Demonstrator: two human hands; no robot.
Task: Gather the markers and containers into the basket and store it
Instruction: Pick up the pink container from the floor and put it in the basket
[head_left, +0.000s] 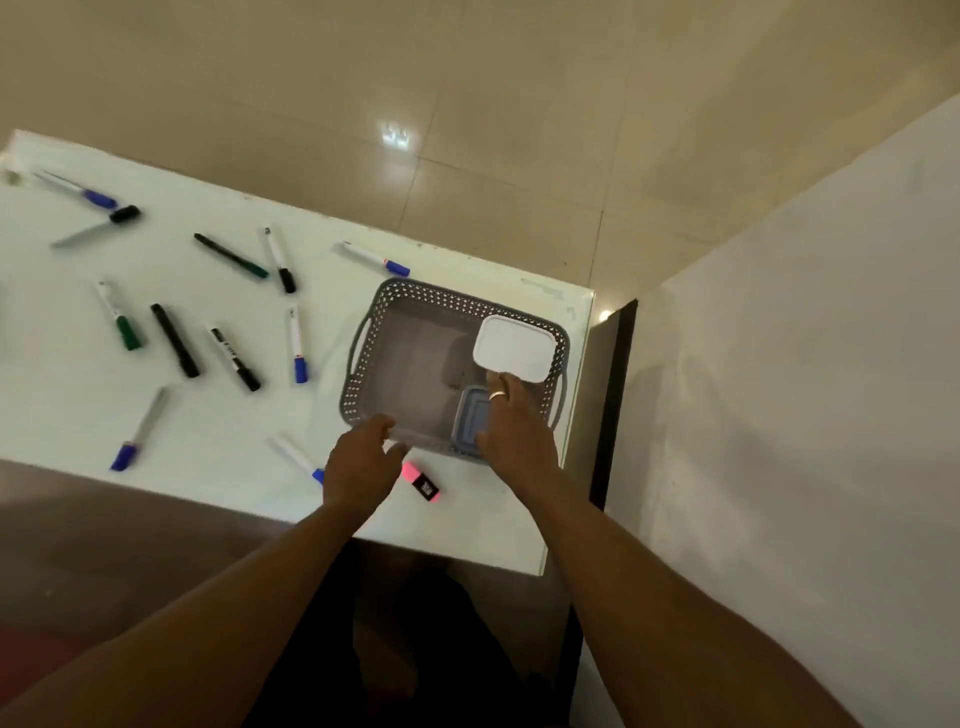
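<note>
A grey perforated basket (415, 299) stands near the right end of the white table (218, 415). My right hand (511, 431) reaches into it and holds a white-lidded container (513, 347) at its near edge, over the basket's far right corner. A blue-lidded container (471, 418) lies in the basket's near right corner, partly under that hand. My left hand (363, 462) hovers at the basket's near rim, fingers apart, holding nothing. A pink highlighter (422, 482) lies just right of it. Several markers lie scattered on the table, among them a blue-capped one (376, 258) behind the basket.
The table's right edge (569, 431) runs close beside the basket, with a dark gap and a white wall (805, 389) to its right. Beige floor tiles (467, 130) lie beyond the table's far edge. More markers (174, 340) spread over the table's left half.
</note>
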